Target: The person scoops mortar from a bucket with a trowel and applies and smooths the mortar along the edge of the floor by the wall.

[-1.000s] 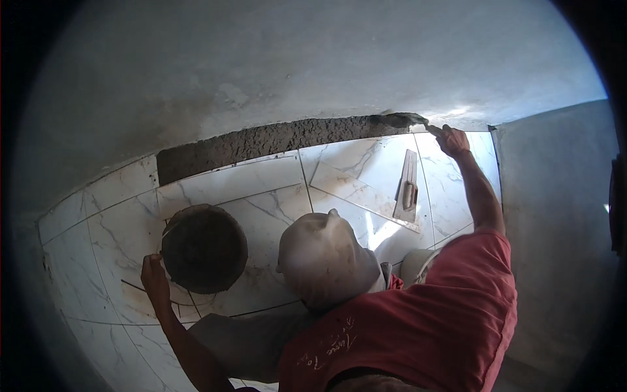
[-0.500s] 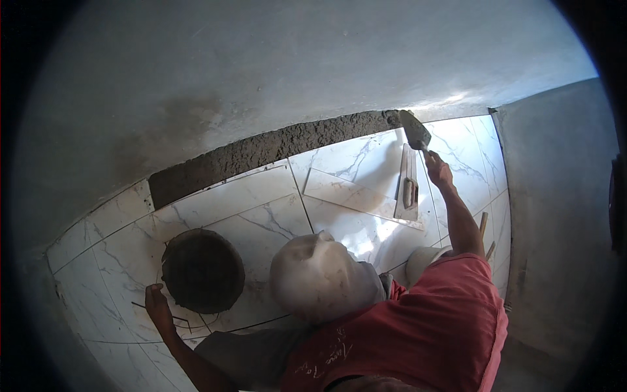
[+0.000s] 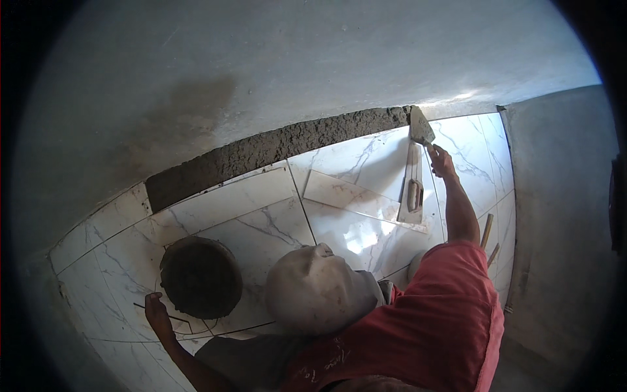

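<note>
Out at the right, my right hand (image 3: 442, 161) is closed round the handle of a pointing trowel (image 3: 421, 127). Its blade is at the right end of a strip of wet grey mortar (image 3: 287, 144), laid along the foot of the wall. At the lower left, my left hand (image 3: 157, 313) has its fingers curled, close to a round dark bucket (image 3: 201, 277) of mortar. A thin wire runs round the bucket's side toward those fingers; whether they grip it is unclear. A bent metal rod (image 3: 179, 319) passes behind this hand.
A long flat float (image 3: 410, 196) with a handle lies on marbled white tiles (image 3: 457, 150), over the end of a cut tile strip (image 3: 349, 195). Wooden handles (image 3: 487, 230) stand by the right wall (image 3: 562, 196). A pale, stained rounded shape (image 3: 320, 287) fills the lower middle.
The trowel has shifted a little right along the mortar, and its blade has turned to show a lighter face. My left hand stays by the bucket. The whole view has shifted slightly.
</note>
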The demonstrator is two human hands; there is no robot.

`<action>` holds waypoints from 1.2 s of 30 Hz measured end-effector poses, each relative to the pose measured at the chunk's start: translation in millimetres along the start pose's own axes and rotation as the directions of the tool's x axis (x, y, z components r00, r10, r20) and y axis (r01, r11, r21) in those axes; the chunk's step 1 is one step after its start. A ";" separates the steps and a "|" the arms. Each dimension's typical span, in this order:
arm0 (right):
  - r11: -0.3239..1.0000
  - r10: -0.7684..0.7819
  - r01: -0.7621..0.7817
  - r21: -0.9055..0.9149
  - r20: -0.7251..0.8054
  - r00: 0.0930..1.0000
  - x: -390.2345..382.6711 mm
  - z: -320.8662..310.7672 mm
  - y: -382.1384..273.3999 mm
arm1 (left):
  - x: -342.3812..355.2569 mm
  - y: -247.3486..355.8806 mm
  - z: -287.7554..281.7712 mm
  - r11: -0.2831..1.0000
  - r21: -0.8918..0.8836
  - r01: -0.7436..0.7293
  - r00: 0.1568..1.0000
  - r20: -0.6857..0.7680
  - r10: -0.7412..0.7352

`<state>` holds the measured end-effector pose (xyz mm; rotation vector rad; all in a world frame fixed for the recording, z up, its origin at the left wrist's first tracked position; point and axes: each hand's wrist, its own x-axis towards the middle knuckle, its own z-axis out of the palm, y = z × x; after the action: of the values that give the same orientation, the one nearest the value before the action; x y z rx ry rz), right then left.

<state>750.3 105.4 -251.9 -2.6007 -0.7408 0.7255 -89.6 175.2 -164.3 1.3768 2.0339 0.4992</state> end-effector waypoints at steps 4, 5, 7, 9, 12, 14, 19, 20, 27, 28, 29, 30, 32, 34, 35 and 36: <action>0.966 -0.251 0.250 -0.069 -0.007 0.968 -8.8 8.8 32.0 | 1.5 8.1 10.0 1.000 -0.014 0.001 1.000 0.005 -0.001; 0.928 -0.353 0.346 -0.136 -0.028 0.935 -4.1 15.1 41.0 | 0.8 13.3 8.7 1.000 -0.010 -0.007 1.000 0.012 0.007; 0.860 -0.474 0.455 -0.232 -0.026 0.880 13.6 19.6 49.7 | 1.8 2.7 1.5 1.000 -0.014 0.015 1.000 0.009 -0.015; 0.630 -0.741 0.651 -0.424 -0.078 0.667 37.4 14.4 61.1 | 3.7 -1.2 6.7 0.999 -0.027 0.039 0.999 0.014 -0.038; 0.986 -0.064 0.060 -0.156 -0.021 0.998 13.9 -10.4 16.3 | 1.9 0.2 10.1 0.999 0.018 -0.042 0.999 -0.020 0.042; 0.987 -0.080 0.077 -0.139 -0.016 0.997 28.0 -15.1 28.4 | 1.0 -2.3 6.3 0.999 0.013 0.046 0.999 -0.013 -0.046; 0.991 0.109 -0.106 0.077 -0.036 0.993 23.6 -6.4 -1.9 | 0.1 3.7 5.5 1.000 0.003 -0.010 1.000 0.001 0.010; 0.976 0.074 -0.079 0.203 0.030 0.997 20.2 2.7 -1.4 | 0.8 1.3 4.3 0.999 0.029 -0.025 1.000 -0.018 0.026; 0.607 -0.772 0.559 -0.565 -0.253 0.583 54.5 18.0 77.8 | 9.6 -5.4 16.0 0.999 0.014 -0.052 0.998 -0.026 0.052; 0.533 -0.833 0.585 -0.611 -0.259 0.489 58.1 12.2 82.8 | 11.0 -8.0 16.4 1.000 0.006 -0.015 1.000 -0.008 0.015; 0.929 -0.230 0.202 -0.309 -0.056 0.972 43.5 27.5 43.1 | 1.7 -10.4 -3.8 0.998 0.044 0.045 0.999 -0.033 -0.043; 0.977 -0.083 0.069 -0.201 -0.061 0.995 30.4 14.6 18.8 | -0.8 -6.3 -5.5 0.998 0.050 0.046 0.998 -0.035 -0.045; 0.991 0.094 -0.097 -0.092 -0.039 0.995 29.6 -9.3 1.0 | -2.5 7.1 3.0 0.997 0.047 0.053 0.998 -0.018 -0.052; 0.988 0.079 -0.084 0.129 0.044 0.996 32.6 -5.7 6.8 | 0.4 12.4 6.6 0.999 0.023 0.044 0.999 -0.007 -0.044; 0.933 0.047 -0.093 0.348 0.138 0.989 31.6 -1.7 10.8 | 0.6 14.6 6.9 0.999 0.015 0.037 0.999 -0.001 -0.037; 0.931 0.079 -0.106 0.349 0.093 0.993 -2.0 1.7 -30.8 | 0.9 14.7 7.0 0.999 0.015 0.040 0.999 -0.003 -0.040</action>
<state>735.9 129.4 -238.8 -2.3007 -0.4591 0.9015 -75.0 181.5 -160.6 1.3423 2.0675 0.4696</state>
